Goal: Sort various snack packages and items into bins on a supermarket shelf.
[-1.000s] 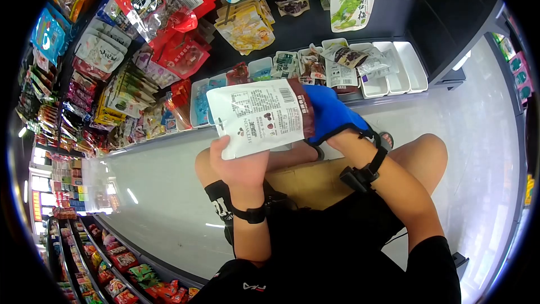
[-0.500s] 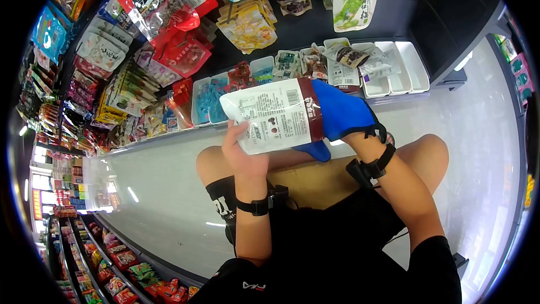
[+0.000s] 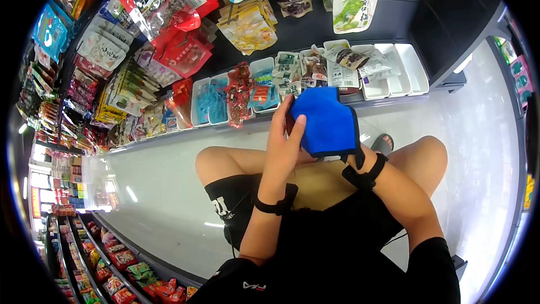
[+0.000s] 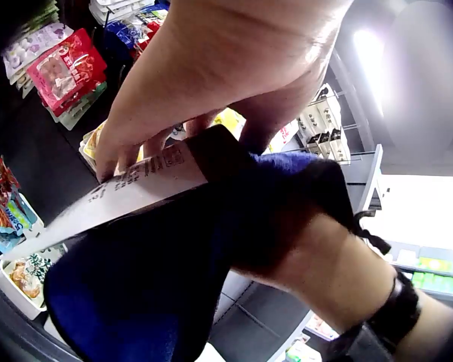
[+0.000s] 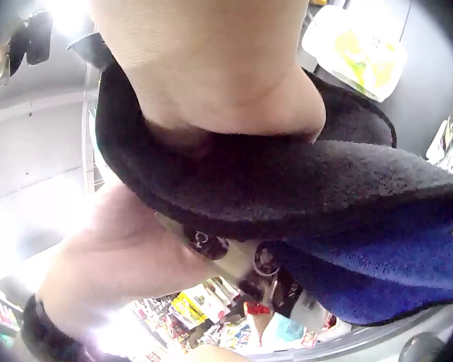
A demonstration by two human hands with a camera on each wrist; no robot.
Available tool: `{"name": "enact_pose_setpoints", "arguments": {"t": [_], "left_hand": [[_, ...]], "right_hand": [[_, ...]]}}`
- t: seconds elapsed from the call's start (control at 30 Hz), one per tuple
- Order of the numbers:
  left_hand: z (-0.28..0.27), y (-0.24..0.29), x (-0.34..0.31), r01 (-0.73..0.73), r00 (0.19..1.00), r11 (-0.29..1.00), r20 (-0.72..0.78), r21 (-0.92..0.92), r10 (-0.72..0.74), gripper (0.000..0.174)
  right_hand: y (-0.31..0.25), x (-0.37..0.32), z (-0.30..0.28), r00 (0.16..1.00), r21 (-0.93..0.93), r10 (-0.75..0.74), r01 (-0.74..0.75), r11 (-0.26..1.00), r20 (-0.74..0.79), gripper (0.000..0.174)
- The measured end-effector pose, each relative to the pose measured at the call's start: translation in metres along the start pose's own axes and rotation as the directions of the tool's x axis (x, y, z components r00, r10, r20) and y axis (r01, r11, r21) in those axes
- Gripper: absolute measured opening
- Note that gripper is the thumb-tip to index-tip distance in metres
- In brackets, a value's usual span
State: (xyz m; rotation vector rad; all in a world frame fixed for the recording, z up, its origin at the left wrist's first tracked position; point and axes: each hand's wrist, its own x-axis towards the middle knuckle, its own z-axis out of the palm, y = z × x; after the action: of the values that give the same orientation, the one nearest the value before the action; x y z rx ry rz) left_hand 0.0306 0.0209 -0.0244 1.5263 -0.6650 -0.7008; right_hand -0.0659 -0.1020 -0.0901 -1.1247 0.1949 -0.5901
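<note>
A blue cloth mitt covers my right hand (image 3: 327,123), whose fingers are hidden inside it. My left hand (image 3: 283,143) grips from the other side, its thumb lying on the blue cloth. The left wrist view shows the left hand (image 4: 204,87) with bent fingers against a white snack bag (image 4: 140,183) that has a dark brown end. The mitt (image 4: 140,279) lies along the bag's other face. Part of the bag (image 5: 268,273) also appears beside the mitt in the right wrist view, while the mitt hides most of it in the head view.
White trays (image 3: 410,70) of small packets line the low shelf ahead, with snack bags (image 3: 354,8) hanging above. Bent knees flank brown cardboard (image 3: 320,186) below the hands. Another stocked shelf (image 3: 112,259) stands at lower left.
The white bag has turned from facing the head camera to mostly hidden behind the mitt. My left hand has moved right and up, against the mitt.
</note>
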Motion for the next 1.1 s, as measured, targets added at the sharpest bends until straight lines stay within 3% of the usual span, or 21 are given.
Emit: {"name": "enact_pose_setpoints", "arguments": {"t": [0.03, 0.07, 0.1, 0.13, 0.17, 0.3, 0.37, 0.5, 0.57, 0.67, 0.77, 0.9, 1.0, 1.1], "left_hand": [[0.001, -0.003, 0.002, -0.022, 1.000, 0.999, 0.002, -0.049, 0.022, 0.058], [0.000, -0.005, 0.002, -0.041, 0.999, 0.995, -0.001, -0.094, 0.041, 0.054], [-0.001, -0.005, 0.004, -0.085, 0.996, 0.993, -0.024, -0.083, 0.083, 0.050], [-0.002, -0.005, 0.004, -0.121, 0.992, 0.990, -0.045, -0.068, 0.118, 0.047], [-0.005, -0.007, 0.005, -0.141, 0.987, 0.990, -0.078, -0.023, 0.139, 0.042], [-0.013, -0.011, 0.007, -0.153, 0.983, 0.988, -0.099, 0.022, 0.154, 0.040], [-0.015, -0.003, 0.006, -0.110, 0.987, 0.990, -0.107, 0.083, 0.118, 0.038], [-0.014, -0.003, 0.004, -0.078, 0.989, 0.990, -0.120, 0.118, 0.092, 0.040], [-0.010, -0.011, 0.006, -0.172, 0.976, 0.972, -0.105, 0.161, 0.191, 0.046], [-0.010, -0.020, 0.006, -0.272, 0.955, 0.916, -0.032, 0.294, 0.294, 0.056], [-0.012, -0.020, 0.004, -0.208, 0.978, 0.949, 0.047, 0.239, 0.202, 0.067], [-0.012, -0.014, 0.003, -0.213, 0.976, 0.942, 0.103, 0.259, 0.192, 0.072], [-0.012, -0.017, 0.004, -0.232, 0.972, 0.940, 0.106, 0.252, 0.211, 0.074], [-0.012, -0.016, 0.004, -0.239, 0.969, 0.920, 0.130, 0.311, 0.208, 0.076]], "right_hand": [[-0.018, 0.004, 0.004, 0.980, -0.298, -0.170, 0.193, 0.935, 0.101, 0.035], [-0.040, 0.009, 0.012, 0.925, -0.538, -0.289, 0.379, 0.753, 0.246, 0.033], [-0.053, 0.011, 0.017, 0.925, -0.538, -0.290, 0.379, 0.753, 0.247, 0.033], [-0.061, 0.011, 0.022, 0.903, -0.767, -0.241, 0.429, 0.477, 0.355, 0.031], [-0.065, 0.013, 0.025, 0.883, -0.877, -0.157, 0.463, 0.130, 0.443, 0.028], [-0.054, 0.014, 0.026, 0.892, -0.893, -0.214, 0.431, 0.129, 0.399, 0.024], [-0.035, 0.018, 0.016, 0.847, -0.811, -0.370, 0.499, 0.305, 0.382, 0.022], [-0.026, 0.020, 0.017, 0.804, -0.706, -0.495, 0.557, 0.437, 0.329, 0.025], [-0.047, 0.018, 0.025, 0.811, -0.848, -0.399, 0.513, 0.131, 0.429, 0.023], [-0.063, 0.012, 0.035, 0.863, -0.880, -0.281, 0.462, 0.105, 0.420, 0.018], [-0.056, 0.015, 0.035, 0.874, -0.893, -0.321, 0.426, 0.144, 0.365, 0.016], [-0.064, 0.012, 0.036, 0.900, -0.911, -0.278, 0.385, 0.147, 0.335, 0.016], [-0.058, 0.014, 0.030, 0.870, -0.901, -0.306, 0.427, 0.074, 0.387, 0.018], [-0.060, 0.016, 0.029, 0.900, -0.938, -0.275, 0.347, -0.023, 0.340, 0.020]]}}
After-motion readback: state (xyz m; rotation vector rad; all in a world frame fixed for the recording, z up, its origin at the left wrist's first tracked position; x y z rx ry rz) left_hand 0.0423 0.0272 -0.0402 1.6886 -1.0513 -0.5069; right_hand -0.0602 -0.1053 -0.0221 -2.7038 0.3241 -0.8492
